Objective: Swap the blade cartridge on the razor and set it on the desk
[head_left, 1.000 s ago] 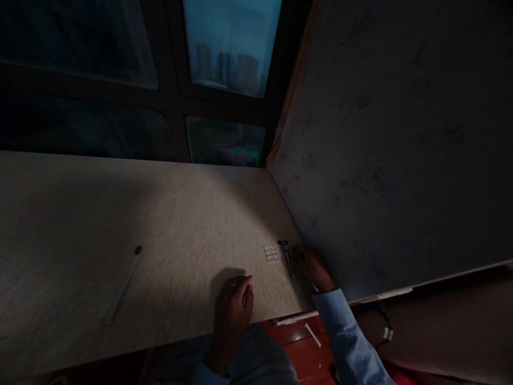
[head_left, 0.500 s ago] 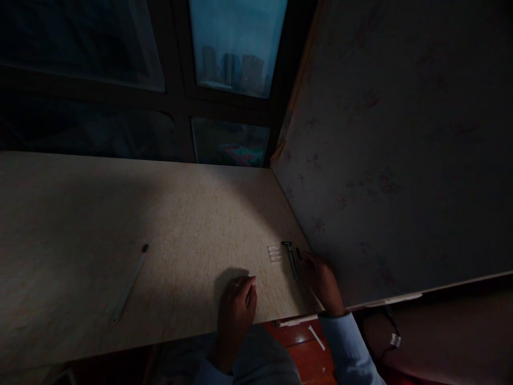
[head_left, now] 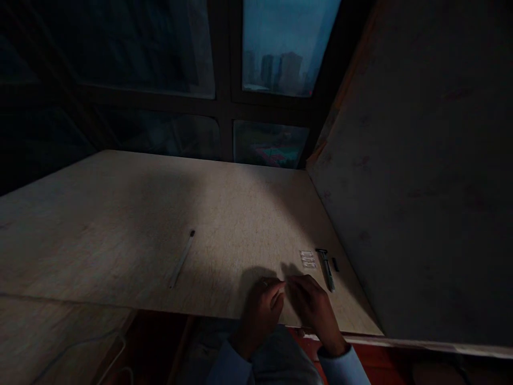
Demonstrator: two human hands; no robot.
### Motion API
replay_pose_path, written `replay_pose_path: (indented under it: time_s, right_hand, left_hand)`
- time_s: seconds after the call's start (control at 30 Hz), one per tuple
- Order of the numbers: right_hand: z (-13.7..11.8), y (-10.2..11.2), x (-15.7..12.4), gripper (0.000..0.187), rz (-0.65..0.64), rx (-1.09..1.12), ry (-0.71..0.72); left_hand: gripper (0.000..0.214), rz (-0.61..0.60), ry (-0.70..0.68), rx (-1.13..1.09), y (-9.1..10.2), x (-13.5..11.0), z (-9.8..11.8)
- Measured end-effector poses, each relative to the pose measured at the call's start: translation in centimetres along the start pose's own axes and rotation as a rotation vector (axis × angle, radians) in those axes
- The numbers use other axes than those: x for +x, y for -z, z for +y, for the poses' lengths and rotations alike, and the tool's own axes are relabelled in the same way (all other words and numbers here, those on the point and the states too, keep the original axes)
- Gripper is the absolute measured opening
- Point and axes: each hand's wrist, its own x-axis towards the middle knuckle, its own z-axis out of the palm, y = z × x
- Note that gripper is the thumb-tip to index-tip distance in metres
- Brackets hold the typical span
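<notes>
My left hand [head_left: 261,307] is closed in a pinch over the front edge of the tabletop; whatever its fingertips hold is too small and dark to name. Close against it, my right hand [head_left: 316,303] has its fingers bent together, the tips meeting near the left fingertips; what is in them is hidden. Just beyond the right hand lies a razor [head_left: 326,271] with a dark head and a slim handle. A small black bar [head_left: 335,264] rests to the razor's right. On its left sits a clear plastic holder [head_left: 308,259] with several slots.
A thin pale stick with a dark tip [head_left: 182,260] lies on the light tabletop [head_left: 236,214] to the left. The wall panel [head_left: 401,224] borders the right side, and windows [head_left: 288,48] stand behind. A white cable [head_left: 92,342] runs over a lower surface at bottom left.
My right hand has moved left, away from the small black bar by the wall, to meet my left hand. The view has turned left; the razor and holder stay put.
</notes>
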Motion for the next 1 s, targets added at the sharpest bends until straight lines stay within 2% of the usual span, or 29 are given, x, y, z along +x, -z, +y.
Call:
replay_pose_path:
  time_s: [0.1, 0.27, 0.33, 0.43, 0.5, 0.57, 0.7, 0.77, 0.87, 1.0]
  right_hand:
    - [0.7, -0.5, -0.1, 0.024, -0.001, -0.029, 0.021]
    - [1.7, -0.8, -0.2, 0.027, 0.009, -0.031, 0.006]
    - [1.7, -0.6, -0.2, 0.029, 0.002, -0.001, 0.008]
    - [1.4, 0.4, -0.2, 0.029, -0.032, 0.059, 0.003]
    - [1.4, 1.9, -0.1, 0.029, -0.035, 0.069, -0.015]
    - [2.1, 4.1, 0.3, 0.029, -0.002, 0.029, -0.029]
    - [5.3, 8.9, 1.6, 0.033, 0.087, -0.205, -0.039]
    - [7.2, 10.6, 2.3, 0.040, 0.071, -0.346, -0.004]
    - [9.0, 11.5, 3.2, 0.050, -0.015, -0.434, 0.033]
    - [9.3, 10.7, 4.1, 0.050, -0.157, -0.445, 0.032]
  left_hand:
    - [0.026, 0.050, 0.062, -0.055, 1.9, -0.5, -0.9]
    - [0.024, 0.315, 0.093, -0.017, 6.9, -0.6, -3.5]
    - [0.023, 0.429, 0.150, 0.011, 8.7, -0.5, -4.3]
    - [0.023, 0.496, 0.216, 0.046, 10.0, -0.3, -4.9]
    - [0.024, 0.444, 0.216, 0.050, 9.6, -0.1, -5.1]
    - [0.025, 0.369, 0.197, 0.046, 8.2, 0.1, -5.0]
    - [0.026, 0.282, 0.113, 0.124, 4.8, 0.8, -4.5]
    - [0.025, 0.269, 0.057, 0.193, 3.8, 1.2, -4.3]
    - [0.024, 0.267, 0.010, 0.213, 3.4, 1.7, -4.5]
    - [0.024, 0.251, -0.002, 0.177, 3.9, 1.7, -5.3]
